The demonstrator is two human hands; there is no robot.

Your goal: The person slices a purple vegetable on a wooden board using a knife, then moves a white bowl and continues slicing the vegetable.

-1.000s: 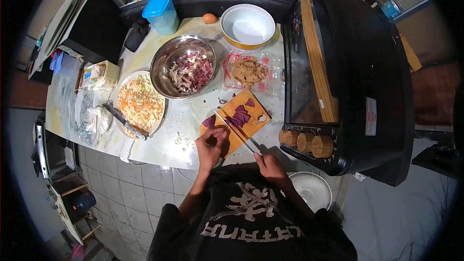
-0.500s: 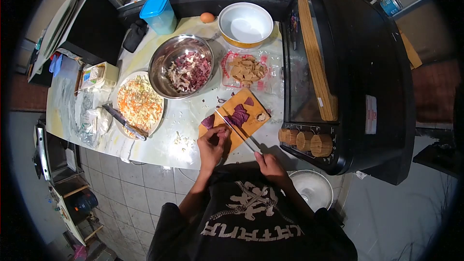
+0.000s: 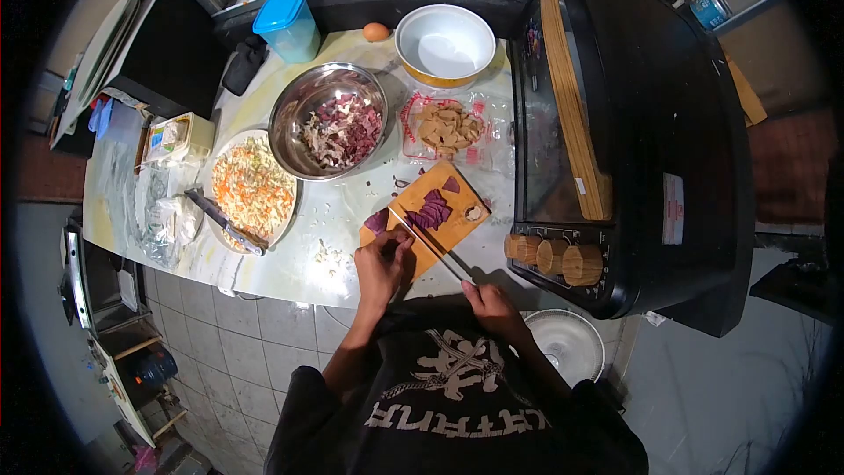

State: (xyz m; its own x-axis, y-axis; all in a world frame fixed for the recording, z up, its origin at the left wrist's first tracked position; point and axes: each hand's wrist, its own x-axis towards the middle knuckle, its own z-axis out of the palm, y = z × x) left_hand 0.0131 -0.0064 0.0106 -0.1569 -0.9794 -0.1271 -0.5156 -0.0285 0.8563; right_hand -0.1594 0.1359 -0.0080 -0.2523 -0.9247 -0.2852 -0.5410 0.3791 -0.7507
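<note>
In the head view, my right hand [image 3: 491, 303] grips the handle of a knife [image 3: 435, 249], whose long blade lies slantwise across the orange cutting board [image 3: 457, 230]. My left hand [image 3: 381, 266] is closed at the board's near left edge, its fingers pinched around a piece of purple vegetable that they mostly hide. Beyond the blade, several purple slices [image 3: 431, 211] overlap on the board. A larger purple chunk [image 3: 376, 222] sits at the left corner, just past my left fingers. One small purple piece [image 3: 451, 185] rests near the far corner, with a pale bit [image 3: 474, 212] at the right.
Behind the board is a plastic bag with brown pieces [image 3: 448, 127]. A steel bowl [image 3: 283, 114] of chopped food, a plate [image 3: 293, 211] of shredded vegetables with another knife [image 3: 227, 223], and a white bowl [image 3: 446, 40] stand around. A black oven [image 3: 677, 167] borders the right.
My left hand has shifted slightly, its fingers drawing closer together around the piece by the blade. The knife and my right hand stay almost where they were.
</note>
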